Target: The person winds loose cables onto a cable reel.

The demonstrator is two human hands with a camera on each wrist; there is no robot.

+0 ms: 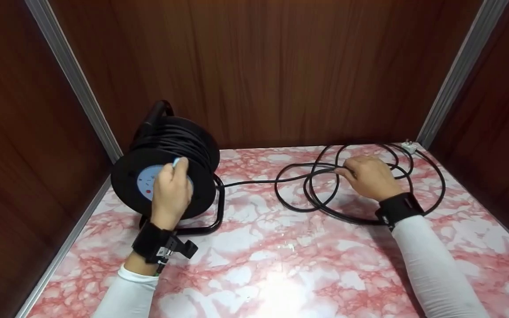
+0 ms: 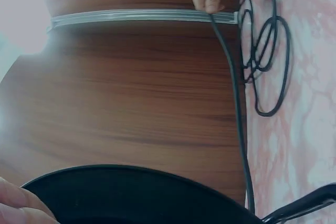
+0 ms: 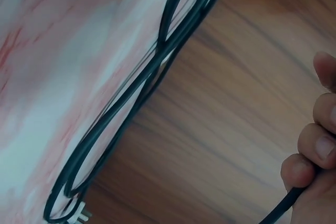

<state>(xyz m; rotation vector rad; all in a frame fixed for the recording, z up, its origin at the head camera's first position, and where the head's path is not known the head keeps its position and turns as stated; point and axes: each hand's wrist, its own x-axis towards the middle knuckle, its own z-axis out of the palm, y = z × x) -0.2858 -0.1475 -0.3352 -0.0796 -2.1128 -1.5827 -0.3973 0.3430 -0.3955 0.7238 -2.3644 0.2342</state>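
Observation:
A black cable reel (image 1: 124,185) with a blue socket panel stands on its tubular frame at the left. My left hand (image 1: 170,194) grips the small light-blue knob (image 1: 176,161) on the reel's face, the thumb at its top. Black cable (image 1: 254,181) runs from the drum to my right hand (image 1: 371,174), whose fingers curl round it in the right wrist view. Beneath and about that hand, loose loops of cable lie on the table. The left wrist view shows the reel's dark flange (image 2: 131,195) and the cable (image 2: 234,93) stretched up to the right hand.
A white plug (image 1: 409,146) lies at the table's back right corner. Brown wood-look panels (image 1: 272,70) with metal corner strips enclose the red-and-white marbled table (image 1: 254,274) at the back and both sides. The reel's frame foot (image 1: 206,229) reaches toward the front.

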